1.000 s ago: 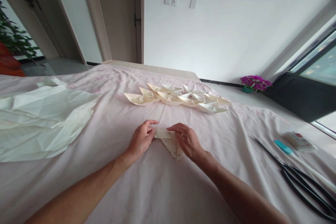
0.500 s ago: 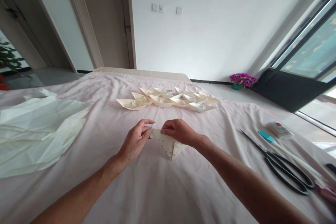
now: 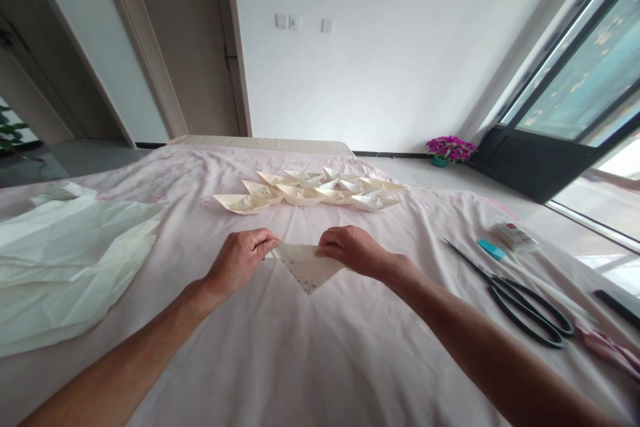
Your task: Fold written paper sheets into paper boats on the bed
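Note:
A piece of folded paper (image 3: 306, 271), cream with faint print, is held just above the cloth, its pointed end facing me. My left hand (image 3: 243, 256) pinches its left upper corner between thumb and fingers. At the other end, my right hand (image 3: 356, 251) grips the upper edge, the fingers curled over it. A straight folded band runs along the top between the two hands. Beyond them stand several folded paper boats (image 3: 300, 195), cream and white, grouped close together in rows.
A pink cloth (image 3: 280, 360) covers the table. Large pale sheets (image 3: 65, 260) lie crumpled at the left. To the right are black scissors (image 3: 525, 310), a blue-tipped tool (image 3: 491, 249) and a small wrapped pack (image 3: 515, 237). Purple flowers (image 3: 451, 149) stand on the floor beyond.
My left hand has closed onto the paper's left corner, where its fingers were spread before. The paper now shows a flat, unbroken triangular face. The view has shifted slightly to the right.

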Tool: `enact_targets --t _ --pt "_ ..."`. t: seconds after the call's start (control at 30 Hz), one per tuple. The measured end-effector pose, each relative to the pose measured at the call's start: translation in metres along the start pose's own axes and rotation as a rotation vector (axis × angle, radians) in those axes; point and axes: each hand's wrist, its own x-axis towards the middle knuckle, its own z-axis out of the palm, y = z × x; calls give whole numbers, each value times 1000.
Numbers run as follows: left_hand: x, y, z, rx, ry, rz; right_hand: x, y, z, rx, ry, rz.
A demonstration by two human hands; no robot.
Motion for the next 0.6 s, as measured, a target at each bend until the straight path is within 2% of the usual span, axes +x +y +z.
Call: enact_targets --t 0.13,0.27,0.37,0.5,0.6 --pt "0 -12 -7 70 61 74 -14 18 -4 -14 65 13" --pt "2 -20 -14 254 181 340 -25 30 -6 -221 231 -78" --pt "-2 -29 -10 400 214 530 -33 38 5 -424 303 -155" --pt "-13 -46 8 568 200 730 -41 45 32 -588 263 -251" --pt "-18 -54 17 646 115 786 -45 46 45 -611 172 -297"
